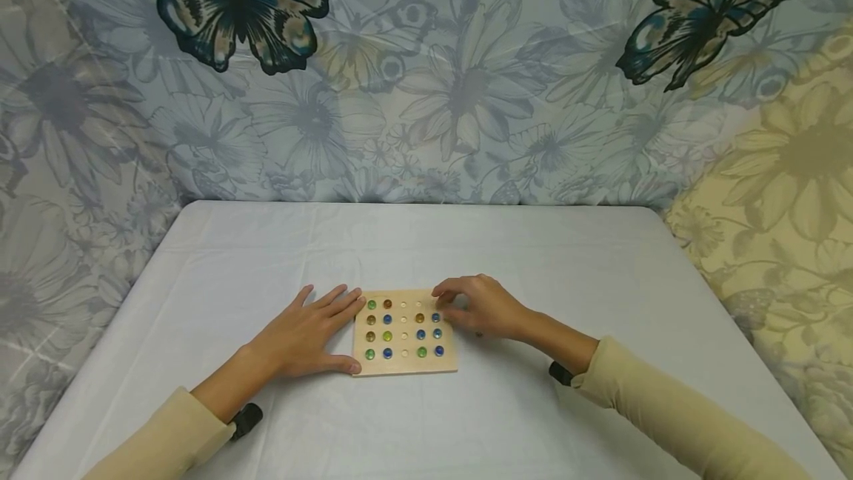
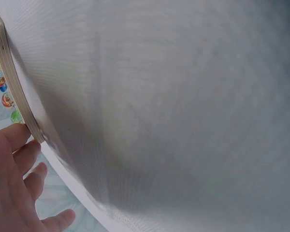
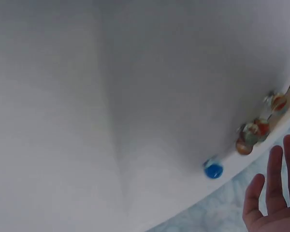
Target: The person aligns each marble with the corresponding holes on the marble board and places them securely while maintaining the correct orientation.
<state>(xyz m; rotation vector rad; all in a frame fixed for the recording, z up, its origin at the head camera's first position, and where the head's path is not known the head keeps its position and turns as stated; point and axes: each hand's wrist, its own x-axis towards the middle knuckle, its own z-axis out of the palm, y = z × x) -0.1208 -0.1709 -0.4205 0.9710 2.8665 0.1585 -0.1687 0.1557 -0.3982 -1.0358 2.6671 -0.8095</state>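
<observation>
A pale wooden board with rows of round hollows lies on the table. Several green, brown and blue marbles sit in it, such as a blue marble at its near right. My left hand rests along the board's left edge, fingers spread, thumb at the near left corner. Over the far right corner is my right hand, index finger and thumb bent toward each other; whether a marble is between them is hidden. In the right wrist view, a loose blue marble and several orange-and-clear marbles lie beside the board.
A white cloth covers the table. Behind it hangs a fabric backdrop printed with flowers and butterflies. A dark wrist device shows at the left cuff, another dark device at the right cuff.
</observation>
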